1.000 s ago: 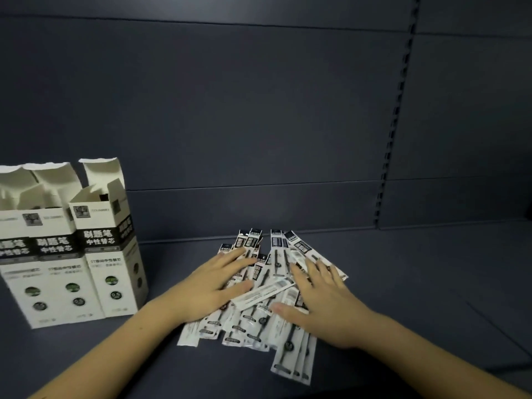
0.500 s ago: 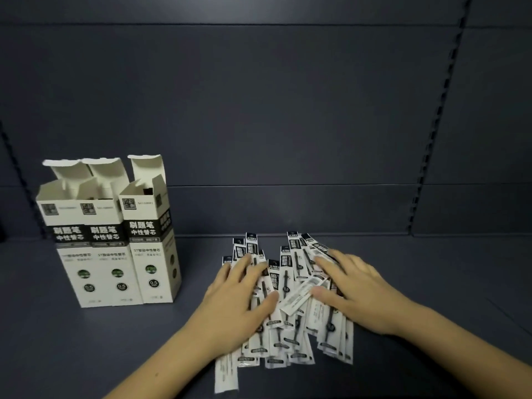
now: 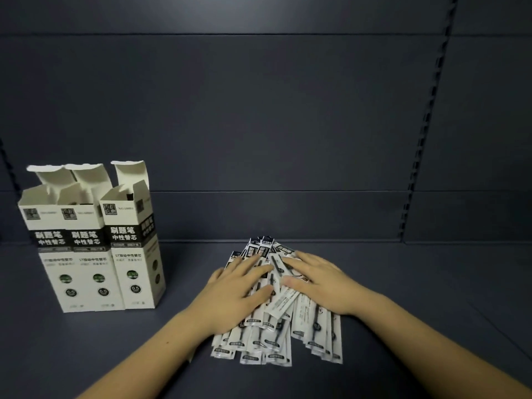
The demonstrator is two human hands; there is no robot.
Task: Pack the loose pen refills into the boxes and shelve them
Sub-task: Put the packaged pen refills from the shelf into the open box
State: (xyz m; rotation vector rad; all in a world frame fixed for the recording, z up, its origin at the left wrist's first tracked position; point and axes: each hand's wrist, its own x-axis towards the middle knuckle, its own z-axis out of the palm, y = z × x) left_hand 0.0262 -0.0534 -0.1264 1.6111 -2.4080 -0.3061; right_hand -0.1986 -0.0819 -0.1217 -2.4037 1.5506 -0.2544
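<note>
Both hands [image 3: 239,295] [image 3: 319,286] flat, refills [image 3: 276,338] beneath

Three upright boxes [image 3: 95,240], each with black band reading "刷题笔 中性替芯", circled "0.5" near base, rightmost box [image 3: 131,243] also marked "NO.60091" and "ST按动中性替芯", print on refill sleeves [image 3: 267,321] too blurred to read

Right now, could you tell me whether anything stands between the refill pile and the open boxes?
Nothing visible does: bare shelf separates the refills from the boxes, whose top flaps stand open.
</note>
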